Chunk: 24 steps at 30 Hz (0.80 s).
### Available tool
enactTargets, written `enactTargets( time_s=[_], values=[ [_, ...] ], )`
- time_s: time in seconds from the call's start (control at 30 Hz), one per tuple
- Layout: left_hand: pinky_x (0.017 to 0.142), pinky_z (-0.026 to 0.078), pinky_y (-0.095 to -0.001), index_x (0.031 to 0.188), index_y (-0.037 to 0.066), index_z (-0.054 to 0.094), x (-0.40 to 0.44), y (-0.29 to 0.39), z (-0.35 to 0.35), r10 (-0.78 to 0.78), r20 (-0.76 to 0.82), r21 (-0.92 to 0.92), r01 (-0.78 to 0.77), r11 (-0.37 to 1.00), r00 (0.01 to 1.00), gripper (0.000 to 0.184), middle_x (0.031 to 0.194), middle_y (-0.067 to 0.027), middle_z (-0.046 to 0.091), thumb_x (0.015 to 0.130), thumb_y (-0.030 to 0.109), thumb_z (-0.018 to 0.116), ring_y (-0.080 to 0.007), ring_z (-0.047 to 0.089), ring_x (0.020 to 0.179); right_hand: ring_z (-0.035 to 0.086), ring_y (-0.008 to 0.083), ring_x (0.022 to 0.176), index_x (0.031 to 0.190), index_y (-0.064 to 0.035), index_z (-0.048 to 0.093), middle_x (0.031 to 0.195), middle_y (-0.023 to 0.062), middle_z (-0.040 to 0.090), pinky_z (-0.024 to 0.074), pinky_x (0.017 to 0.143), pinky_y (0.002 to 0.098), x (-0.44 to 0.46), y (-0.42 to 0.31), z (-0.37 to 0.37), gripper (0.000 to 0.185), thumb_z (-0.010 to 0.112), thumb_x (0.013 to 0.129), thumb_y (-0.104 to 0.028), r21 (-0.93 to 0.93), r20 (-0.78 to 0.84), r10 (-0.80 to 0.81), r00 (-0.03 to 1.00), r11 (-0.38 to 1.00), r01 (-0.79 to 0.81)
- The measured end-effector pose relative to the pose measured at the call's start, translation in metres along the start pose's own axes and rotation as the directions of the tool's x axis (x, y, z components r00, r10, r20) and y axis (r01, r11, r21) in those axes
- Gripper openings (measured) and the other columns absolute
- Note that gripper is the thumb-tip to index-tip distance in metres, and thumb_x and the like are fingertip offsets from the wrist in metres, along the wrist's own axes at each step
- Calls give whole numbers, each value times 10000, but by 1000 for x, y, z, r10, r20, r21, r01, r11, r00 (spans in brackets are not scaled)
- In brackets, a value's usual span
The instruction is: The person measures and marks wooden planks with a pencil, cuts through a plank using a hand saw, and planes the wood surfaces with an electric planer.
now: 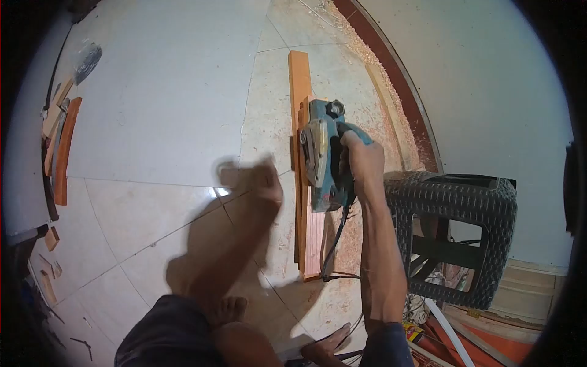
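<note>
My right hand (362, 159) is closed around the rear handle of a teal electric planer (320, 153). The planer rests on a reddish wooden board (313, 235), with fresh pale pink wood showing at the near end. Beneath and beside that board, a longer orange-brown plank (299, 76) reaches farther away across the floor. To the left of the planer, my left hand (268, 180) hovers apart from the wood. Motion smears its fingers, so their pose is unclear. A black power cord (334, 248) trails from the planer toward me.
A black woven-pattern plastic stool (452, 186) stands close to my right forearm. Wood shavings (391, 92) line the right side of the tiled floor (165, 229). Wooden offcuts (66, 153) lie along the left edge. My bare foot (327, 345) is near the boards' close end.
</note>
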State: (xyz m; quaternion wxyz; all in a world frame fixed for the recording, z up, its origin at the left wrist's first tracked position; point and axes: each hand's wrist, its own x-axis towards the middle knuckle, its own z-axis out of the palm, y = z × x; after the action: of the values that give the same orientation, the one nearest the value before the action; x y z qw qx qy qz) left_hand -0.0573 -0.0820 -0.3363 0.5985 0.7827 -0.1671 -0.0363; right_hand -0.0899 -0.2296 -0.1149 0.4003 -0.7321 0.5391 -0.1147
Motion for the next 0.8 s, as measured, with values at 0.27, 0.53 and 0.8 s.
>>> enactTargets(
  time_s=[0.27, 0.53, 0.8],
  values=[
    [1162, 329, -502, 1534, -71, 307, -128, 78, -51, 37, 465, -41, -21, 999, 884, 727, 1534, -324, 361, 969, 217, 663, -460, 385, 1408, 633, 205, 578, 698, 51, 683, 639, 117, 646, 472, 556, 367, 48, -41, 20, 353, 671, 759, -296, 124, 40, -89, 995, 989, 83],
    [1143, 359, -492, 1516, -52, 365, -129, 68, -51, 56, 455, -79, -23, 997, 889, 663, 1488, -295, 434, 979, 228, 634, -434, 428, 1382, 537, 192, 503, 692, -22, 630, 600, 79, 567, 419, 498, 353, 116, -75, 39, 212, 632, 811, -197, 167, 101, -204, 974, 968, 186],
    [1121, 399, -418, 1418, -48, 502, -80, -27, -57, -179, 283, -194, 239, 951, 942, 464, 1343, -249, 572, 1044, 226, 490, -371, 540, 1278, 616, 154, 669, 841, 46, 700, 725, 75, 662, 495, 622, 349, -68, 42, -23, 352, 668, 837, -305, -22, 123, -26, 992, 999, 29]
  ],
)
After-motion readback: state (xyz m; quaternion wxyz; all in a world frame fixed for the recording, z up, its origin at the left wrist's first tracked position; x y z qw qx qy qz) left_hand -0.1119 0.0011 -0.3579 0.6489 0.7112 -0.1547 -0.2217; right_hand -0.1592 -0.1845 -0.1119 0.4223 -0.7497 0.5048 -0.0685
